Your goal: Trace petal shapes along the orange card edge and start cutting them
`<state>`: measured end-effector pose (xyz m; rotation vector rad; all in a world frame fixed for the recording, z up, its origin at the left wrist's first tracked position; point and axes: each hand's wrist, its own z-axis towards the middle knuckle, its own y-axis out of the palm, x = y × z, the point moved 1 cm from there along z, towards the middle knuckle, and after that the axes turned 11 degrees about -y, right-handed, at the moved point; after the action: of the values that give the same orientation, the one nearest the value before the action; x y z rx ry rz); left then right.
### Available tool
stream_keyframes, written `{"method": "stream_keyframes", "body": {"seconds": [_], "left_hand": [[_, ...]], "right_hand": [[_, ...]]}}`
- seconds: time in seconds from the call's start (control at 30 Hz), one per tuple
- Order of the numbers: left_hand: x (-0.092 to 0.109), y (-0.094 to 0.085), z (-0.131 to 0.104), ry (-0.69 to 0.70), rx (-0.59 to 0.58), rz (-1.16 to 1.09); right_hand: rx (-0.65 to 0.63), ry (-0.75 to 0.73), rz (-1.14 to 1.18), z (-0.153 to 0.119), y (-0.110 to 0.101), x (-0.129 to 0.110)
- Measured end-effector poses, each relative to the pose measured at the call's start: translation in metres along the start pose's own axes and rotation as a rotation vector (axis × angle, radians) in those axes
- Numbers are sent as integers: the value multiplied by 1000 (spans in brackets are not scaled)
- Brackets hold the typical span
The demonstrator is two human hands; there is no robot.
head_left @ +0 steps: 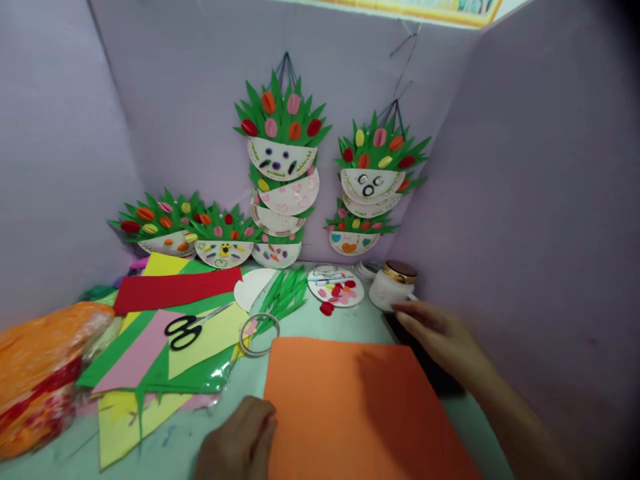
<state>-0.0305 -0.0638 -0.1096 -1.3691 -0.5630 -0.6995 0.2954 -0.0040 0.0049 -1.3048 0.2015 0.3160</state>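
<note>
A large orange craft sheet lies in front of me on the pale green table. My left hand is at its left edge, the fingers curled together against it; whatever lies under the fingertips is hidden. Over to the right, my right hand reaches forward above a dark flat object, its fingers stretched out and nothing visible in them. Just beyond those fingertips stands a white jar with a brown and gold lid. The right hand's shadow falls across the sheet.
Black scissors rest on coloured sheets at left, near a tape roll. Green paper leaves and a white plate of red and pink pieces sit behind. An orange plastic bag lies left. Paper-plate flower baskets hang behind.
</note>
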Motion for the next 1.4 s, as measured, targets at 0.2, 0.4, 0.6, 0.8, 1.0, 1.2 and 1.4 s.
{"method": "stream_keyframes", "body": {"seconds": [0.2,0.4,0.6,0.8,1.0,1.2,1.4], "left_hand": [[7,-28,15,-475,-62,-180],[17,-19,14,-599,-219,-471],[27,-19,12,-723,-270,-634],[33,-21,14,-750,-424,-638],[35,-23,15,-737,-503,-599],[31,-25,14,-637,-527,-643],[27,-20,13,-634,-410,-720]], "right_hand": [[311,516,650,-159,0,35],[261,615,856,-180,27,52],[284,636,818,-172,32,36],[350,640,868,-175,39,31],[418,506,964,-148,31,15],[349,202,1372,-93,7,-9],[229,114,1683,-47,-1,-30]]}}
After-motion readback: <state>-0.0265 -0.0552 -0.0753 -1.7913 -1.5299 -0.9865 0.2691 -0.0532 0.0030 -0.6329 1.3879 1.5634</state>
